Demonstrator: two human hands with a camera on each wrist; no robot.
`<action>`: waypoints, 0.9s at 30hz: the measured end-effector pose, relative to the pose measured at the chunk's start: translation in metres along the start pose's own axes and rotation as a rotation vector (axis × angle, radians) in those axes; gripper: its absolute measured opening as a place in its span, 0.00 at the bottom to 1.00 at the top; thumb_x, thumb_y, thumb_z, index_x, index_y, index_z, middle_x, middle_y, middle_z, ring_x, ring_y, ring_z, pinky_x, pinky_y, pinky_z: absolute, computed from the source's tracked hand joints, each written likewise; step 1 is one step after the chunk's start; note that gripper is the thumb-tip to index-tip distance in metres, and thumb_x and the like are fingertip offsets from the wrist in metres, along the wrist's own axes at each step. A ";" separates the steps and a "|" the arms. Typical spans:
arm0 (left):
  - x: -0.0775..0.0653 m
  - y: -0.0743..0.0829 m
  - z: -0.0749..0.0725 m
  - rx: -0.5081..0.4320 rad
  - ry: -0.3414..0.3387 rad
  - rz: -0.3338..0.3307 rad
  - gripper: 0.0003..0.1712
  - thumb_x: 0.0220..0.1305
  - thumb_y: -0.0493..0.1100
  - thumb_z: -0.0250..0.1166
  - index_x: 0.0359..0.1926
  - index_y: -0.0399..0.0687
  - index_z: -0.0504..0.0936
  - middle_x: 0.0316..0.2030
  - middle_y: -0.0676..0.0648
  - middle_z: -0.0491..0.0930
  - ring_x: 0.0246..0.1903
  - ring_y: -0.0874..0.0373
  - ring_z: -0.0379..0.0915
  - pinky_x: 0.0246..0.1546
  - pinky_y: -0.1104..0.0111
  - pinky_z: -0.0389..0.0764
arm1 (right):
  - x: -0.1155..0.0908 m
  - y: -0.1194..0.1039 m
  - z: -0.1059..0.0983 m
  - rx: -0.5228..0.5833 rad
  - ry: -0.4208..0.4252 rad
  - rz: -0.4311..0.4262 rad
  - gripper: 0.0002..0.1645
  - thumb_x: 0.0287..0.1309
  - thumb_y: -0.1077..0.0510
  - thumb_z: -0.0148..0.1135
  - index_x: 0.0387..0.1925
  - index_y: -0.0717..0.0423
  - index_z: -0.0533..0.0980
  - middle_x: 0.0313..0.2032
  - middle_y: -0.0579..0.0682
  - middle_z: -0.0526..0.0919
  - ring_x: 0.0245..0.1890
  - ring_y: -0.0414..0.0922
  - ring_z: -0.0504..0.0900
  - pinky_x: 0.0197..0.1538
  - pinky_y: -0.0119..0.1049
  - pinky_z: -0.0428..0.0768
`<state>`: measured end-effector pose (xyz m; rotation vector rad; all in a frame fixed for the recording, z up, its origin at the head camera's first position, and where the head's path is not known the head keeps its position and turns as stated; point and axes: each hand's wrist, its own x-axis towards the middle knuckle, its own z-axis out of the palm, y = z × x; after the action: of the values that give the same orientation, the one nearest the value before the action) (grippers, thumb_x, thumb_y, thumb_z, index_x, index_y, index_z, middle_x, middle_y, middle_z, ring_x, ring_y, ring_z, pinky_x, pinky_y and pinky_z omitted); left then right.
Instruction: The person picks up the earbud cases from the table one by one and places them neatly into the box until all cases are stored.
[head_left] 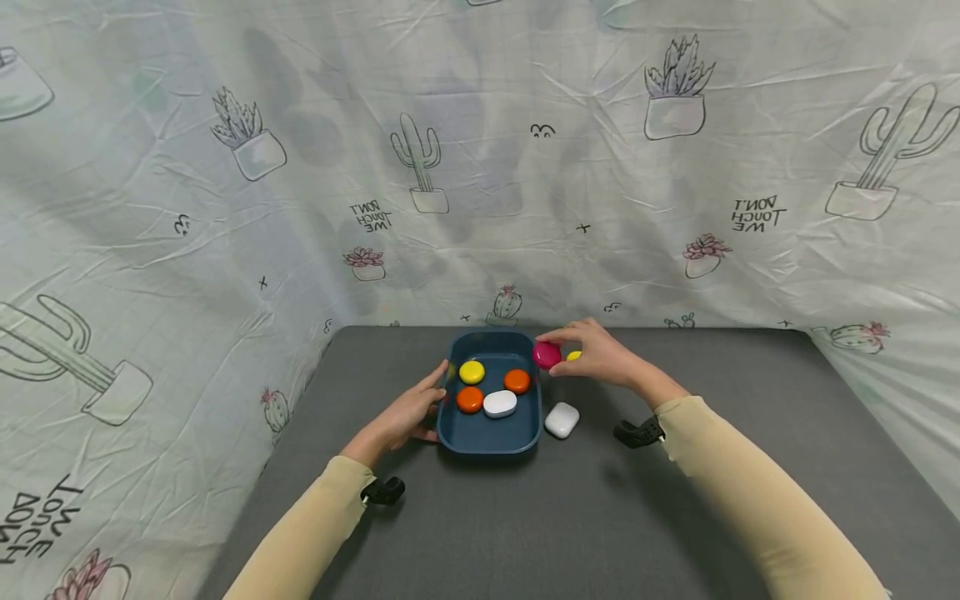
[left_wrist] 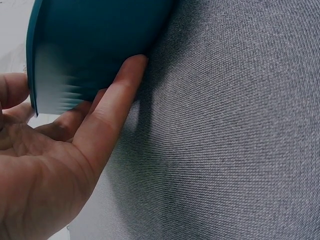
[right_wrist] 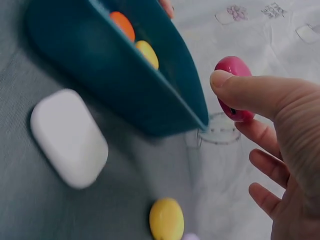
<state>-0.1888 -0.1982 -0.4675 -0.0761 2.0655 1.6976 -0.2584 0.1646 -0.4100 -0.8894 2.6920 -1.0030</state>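
Observation:
My right hand (head_left: 600,354) pinches a glossy magenta rounded piece (right_wrist: 235,92) between thumb and fingers. It is held beside the far right rim of a blue bin (head_left: 491,442); a small dark mark shows on its side. Fingers of my left hand (head_left: 408,414) lie along the bin's left wall, with the thumb low against its side (left_wrist: 125,85). Inside the bin lie a yellow piece (head_left: 472,372), two orange pieces, one at right (head_left: 517,382) and one at left (head_left: 470,400), and a white oval piece (head_left: 500,404).
A white rounded piece (head_left: 562,420) lies on the grey table (head_left: 480,525) right of the bin. Behind it, another yellow piece (right_wrist: 166,220) is partly hidden by my right hand in the head view. A cactus-print cloth (head_left: 487,167) hangs at the back and sides.

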 end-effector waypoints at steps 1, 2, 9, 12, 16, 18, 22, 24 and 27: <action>-0.001 0.000 0.000 0.002 0.001 -0.002 0.35 0.82 0.47 0.46 0.80 0.81 0.47 0.80 0.39 0.42 0.72 0.30 0.54 0.40 0.48 0.85 | 0.003 -0.003 0.002 -0.001 -0.006 -0.004 0.33 0.58 0.50 0.76 0.66 0.42 0.79 0.62 0.53 0.77 0.61 0.56 0.63 0.53 0.55 0.72; -0.001 0.001 0.000 0.005 0.001 0.001 0.35 0.82 0.47 0.46 0.81 0.80 0.47 0.80 0.38 0.42 0.72 0.30 0.54 0.40 0.48 0.85 | 0.007 -0.006 0.003 -0.004 -0.013 -0.006 0.33 0.58 0.50 0.76 0.66 0.42 0.79 0.63 0.53 0.77 0.61 0.57 0.62 0.53 0.56 0.72; -0.004 0.003 0.002 0.001 0.008 0.002 0.35 0.82 0.47 0.46 0.81 0.79 0.47 0.79 0.37 0.46 0.72 0.30 0.56 0.39 0.49 0.85 | 0.029 -0.019 0.019 -0.069 -0.058 -0.048 0.32 0.59 0.51 0.75 0.66 0.44 0.79 0.60 0.51 0.80 0.61 0.56 0.64 0.57 0.57 0.70; -0.003 0.002 0.002 0.003 0.010 0.009 0.35 0.82 0.47 0.45 0.81 0.78 0.47 0.79 0.36 0.47 0.71 0.30 0.57 0.38 0.49 0.86 | 0.036 -0.024 0.025 -0.087 -0.083 -0.054 0.33 0.59 0.51 0.74 0.66 0.45 0.79 0.58 0.51 0.80 0.58 0.55 0.66 0.56 0.55 0.70; -0.003 0.002 0.003 0.005 0.015 0.013 0.35 0.82 0.47 0.45 0.81 0.78 0.47 0.79 0.36 0.47 0.71 0.30 0.57 0.38 0.49 0.86 | 0.045 -0.027 0.033 -0.110 -0.101 -0.049 0.33 0.59 0.51 0.75 0.66 0.43 0.79 0.57 0.50 0.80 0.53 0.52 0.66 0.50 0.48 0.71; -0.003 0.002 0.003 0.004 0.011 0.015 0.35 0.82 0.46 0.45 0.81 0.78 0.47 0.79 0.36 0.47 0.71 0.30 0.57 0.38 0.49 0.86 | 0.048 -0.029 0.037 -0.120 -0.108 -0.043 0.32 0.59 0.50 0.75 0.66 0.42 0.79 0.57 0.50 0.80 0.51 0.50 0.66 0.48 0.45 0.71; -0.003 0.002 0.002 -0.007 -0.002 0.019 0.35 0.82 0.46 0.44 0.81 0.78 0.46 0.79 0.36 0.45 0.71 0.30 0.56 0.39 0.48 0.85 | 0.056 -0.034 0.046 -0.157 -0.114 -0.024 0.32 0.57 0.48 0.76 0.64 0.41 0.80 0.55 0.50 0.81 0.49 0.49 0.66 0.47 0.43 0.71; -0.003 0.001 0.001 -0.015 -0.009 0.020 0.35 0.82 0.46 0.44 0.81 0.77 0.46 0.79 0.36 0.45 0.71 0.30 0.56 0.40 0.47 0.85 | 0.060 -0.036 0.051 -0.195 -0.116 -0.016 0.32 0.57 0.47 0.76 0.64 0.40 0.80 0.54 0.49 0.82 0.49 0.48 0.67 0.48 0.43 0.71; -0.001 0.000 0.001 -0.021 -0.017 0.022 0.35 0.82 0.46 0.44 0.81 0.77 0.46 0.79 0.35 0.46 0.71 0.29 0.55 0.41 0.46 0.85 | 0.065 -0.038 0.058 -0.254 -0.114 -0.022 0.32 0.56 0.45 0.77 0.63 0.40 0.81 0.51 0.48 0.83 0.49 0.48 0.68 0.50 0.44 0.70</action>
<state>-0.1876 -0.1980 -0.4674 -0.0457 2.0440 1.7278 -0.2749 0.0718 -0.4253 -0.9875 2.7567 -0.6014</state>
